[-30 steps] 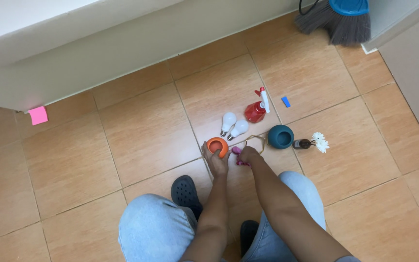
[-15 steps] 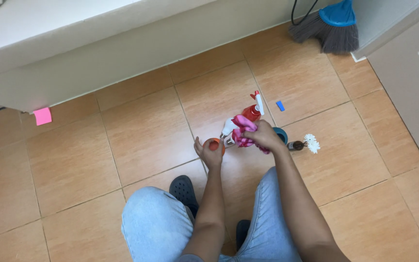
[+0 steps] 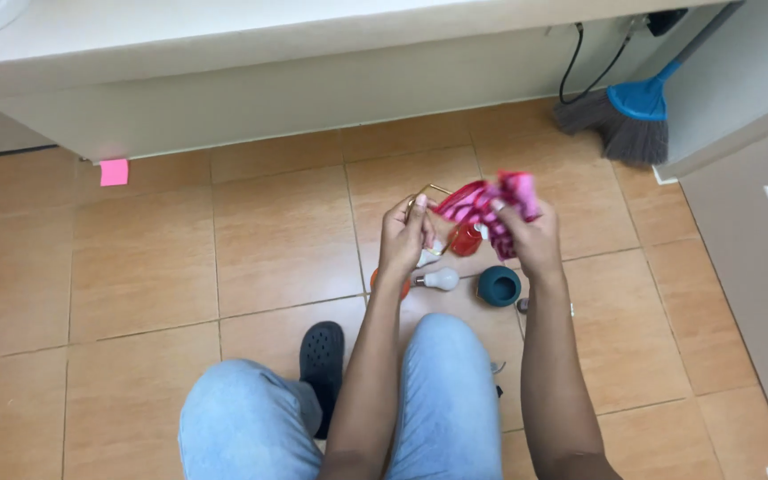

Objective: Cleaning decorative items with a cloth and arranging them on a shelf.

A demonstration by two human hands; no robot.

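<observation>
- We are holding a pink patterned cloth (image 3: 489, 203) up above the floor, our right hand (image 3: 526, 233) closed around its bunched end.
- Our left hand (image 3: 404, 238) is pinching a thin gold-coloured wire ring (image 3: 426, 192), which is meeting the near edge of the cloth; whether the cloth is threaded through it, we cannot tell.
- Directly under our hands, a white light bulb (image 3: 438, 280) is lying on its side, and beside it a red bottle (image 3: 467, 239) and a dark teal round cap (image 3: 499, 285) are sitting close together.
- As we judge it, the risk is lying below: if the ring slips from that light pinch, it is falling straight onto the bulb, and glass on hard tile may crack.
- The loose cloth is also hanging near the red bottle and could knock it over if we lower it carelessly.
- We are crouching in blue jeans, a black clog (image 3: 322, 352) planted on the orange-brown floor tiles (image 3: 144, 267).
- A pale bench (image 3: 251, 80) is running along the far wall, a pink sticky note (image 3: 114, 172) on its lower edge.
- A blue-headed broom (image 3: 624, 120) is leaning at the right corner, with black cables dangling behind it.
</observation>
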